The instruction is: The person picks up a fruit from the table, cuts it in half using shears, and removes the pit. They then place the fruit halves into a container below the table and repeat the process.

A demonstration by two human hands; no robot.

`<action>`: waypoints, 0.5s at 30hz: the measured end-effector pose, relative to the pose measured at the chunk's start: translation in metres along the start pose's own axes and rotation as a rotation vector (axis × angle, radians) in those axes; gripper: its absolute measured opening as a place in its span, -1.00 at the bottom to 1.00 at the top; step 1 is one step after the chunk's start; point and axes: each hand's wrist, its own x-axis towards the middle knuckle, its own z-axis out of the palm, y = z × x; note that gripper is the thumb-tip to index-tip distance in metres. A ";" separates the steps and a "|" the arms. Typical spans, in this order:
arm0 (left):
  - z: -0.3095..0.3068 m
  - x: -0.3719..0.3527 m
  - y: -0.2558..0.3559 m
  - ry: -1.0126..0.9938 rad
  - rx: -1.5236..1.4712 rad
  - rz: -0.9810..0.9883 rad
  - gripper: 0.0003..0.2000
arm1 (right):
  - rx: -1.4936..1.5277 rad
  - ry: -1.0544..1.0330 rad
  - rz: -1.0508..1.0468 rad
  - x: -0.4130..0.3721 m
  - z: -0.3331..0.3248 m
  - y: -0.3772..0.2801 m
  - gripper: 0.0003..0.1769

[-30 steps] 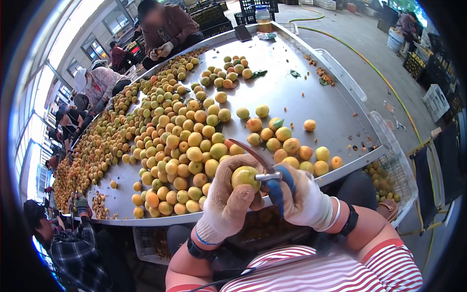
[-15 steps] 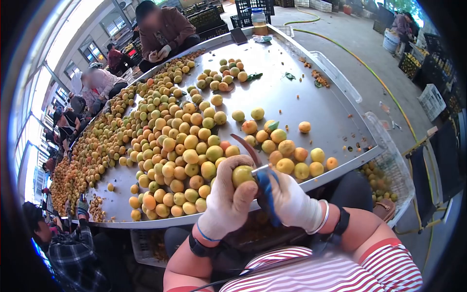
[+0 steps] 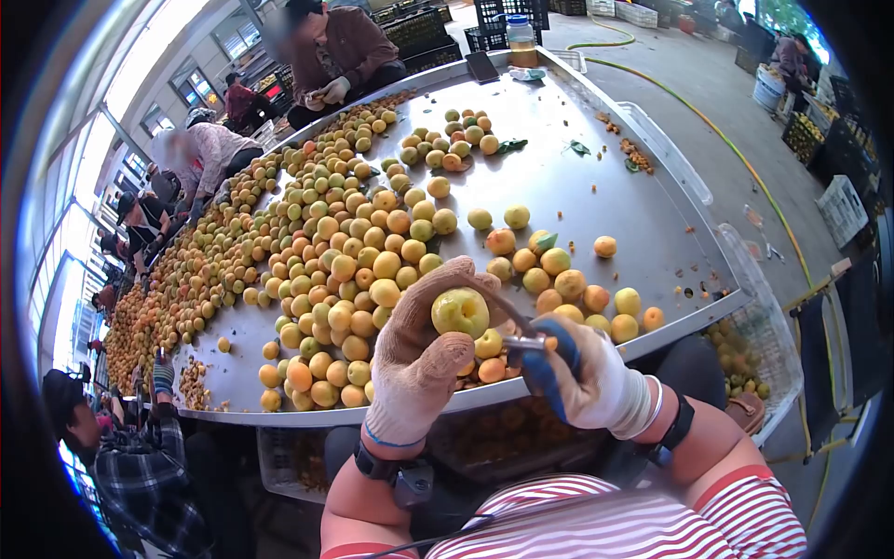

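Observation:
My gloved left hand [image 3: 416, 349] is closed around a yellow-green apricot [image 3: 459, 313], held above the table's near edge. A round, pulpy hole in the fruit faces up toward me. Just right of it, my gloved right hand [image 3: 587, 373] grips a metal coring tool [image 3: 523, 343], its short tube pointing at the left hand and apart from the fruit. A small orange bit shows at the tool by the fingers. Blue material covers part of the right fingers and hides the handle. Loose apricots [image 3: 358, 279] lie just beyond both hands.
A metal table [image 3: 549, 121] with a raised rim bears a long heap of apricots, leaves and small scraps. Plastic crates [image 3: 759, 373] stand below its right side. Co-workers [image 3: 340, 56] sit along the far and left sides. A hose [image 3: 717, 130] crosses the floor.
The tool has come out of the apricot, whose hole now shows. My right hand has turned and moved slightly right and down; the left has raised the fruit slightly. The whole view has shifted.

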 end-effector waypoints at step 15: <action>0.017 -0.007 -0.015 0.039 -0.149 0.170 -0.35 | -0.560 0.206 -0.416 -0.005 0.030 0.028 -0.65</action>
